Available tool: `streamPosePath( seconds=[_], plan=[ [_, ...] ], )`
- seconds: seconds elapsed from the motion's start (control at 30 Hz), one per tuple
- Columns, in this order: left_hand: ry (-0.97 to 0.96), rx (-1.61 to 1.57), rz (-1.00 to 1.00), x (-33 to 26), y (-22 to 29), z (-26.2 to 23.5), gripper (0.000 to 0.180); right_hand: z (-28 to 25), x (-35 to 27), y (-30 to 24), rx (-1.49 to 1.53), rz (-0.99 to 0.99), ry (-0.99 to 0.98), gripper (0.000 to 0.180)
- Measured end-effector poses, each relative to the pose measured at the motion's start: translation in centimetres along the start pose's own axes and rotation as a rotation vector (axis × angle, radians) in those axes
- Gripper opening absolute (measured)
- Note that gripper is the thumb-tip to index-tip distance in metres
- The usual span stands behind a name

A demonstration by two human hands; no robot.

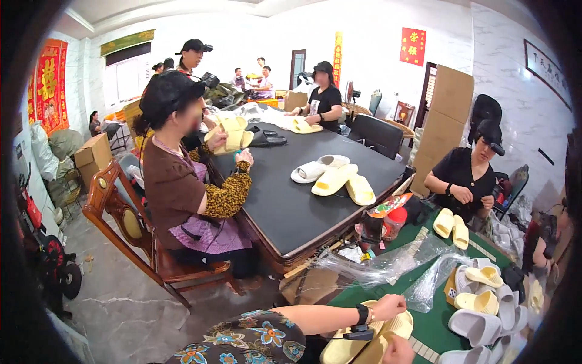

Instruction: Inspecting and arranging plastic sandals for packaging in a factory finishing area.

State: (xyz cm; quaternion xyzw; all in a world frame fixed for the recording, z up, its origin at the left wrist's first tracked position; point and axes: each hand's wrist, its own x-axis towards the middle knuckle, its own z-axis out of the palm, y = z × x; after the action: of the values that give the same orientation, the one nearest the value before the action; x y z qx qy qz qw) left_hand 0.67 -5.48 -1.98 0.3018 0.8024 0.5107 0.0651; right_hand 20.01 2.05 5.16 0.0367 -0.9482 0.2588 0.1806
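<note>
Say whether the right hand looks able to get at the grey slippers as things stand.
Probably yes: the right hand is left of the grey slippers, with only green tabletop and a low pale strip seen between.

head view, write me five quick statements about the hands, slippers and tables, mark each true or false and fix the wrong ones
1. The left hand has a black band at its wrist. True.
2. The slippers nearest the two hands are blue. False: they are pale yellow slippers.
3. The right hand is nearer the picture's lower edge than the left hand. True.
4. The large dark table has no slippers on it. False: among others, a yellow slipper lies there.
5. The green tabletop bears both grey slippers and yellow ones. True.
</note>
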Motion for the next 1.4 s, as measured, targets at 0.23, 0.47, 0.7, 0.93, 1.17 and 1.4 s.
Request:
streamPosePath(
  seconds=[0.23,0.47,0.7,0.93,1.17,1.4],
  plan=[
    [-0.103,-0.261,0.043,-2.1,2.0,-0.7,0.016,5.2,5.1,11.2,0.570,0.165,0.185,0.033],
    [-0.088,-0.327,0.025,-2.6,0.7,-1.1,0.016,8.6,6.6,12.8,0.856,0.291,0.020,0.010],
    [0.104,-0.580,-0.013,-2.0,3.3,-1.9,0.016,5.8,6.3,8.3,0.874,0.443,-0.042,0.024],
    [0.073,-0.520,0.036,-0.9,3.8,-2.8,0.019,6.7,6.5,10.5,0.749,0.381,-0.063,0.022],
    [0.101,-0.275,0.055,-0.9,0.7,0.0,0.021,9.0,6.2,14.0,0.677,0.247,0.055,0.016],
    [0.103,-0.266,0.138,-1.7,0.3,1.2,0.020,8.9,6.0,14.6,0.672,0.296,0.082,0.010]
  ],
)
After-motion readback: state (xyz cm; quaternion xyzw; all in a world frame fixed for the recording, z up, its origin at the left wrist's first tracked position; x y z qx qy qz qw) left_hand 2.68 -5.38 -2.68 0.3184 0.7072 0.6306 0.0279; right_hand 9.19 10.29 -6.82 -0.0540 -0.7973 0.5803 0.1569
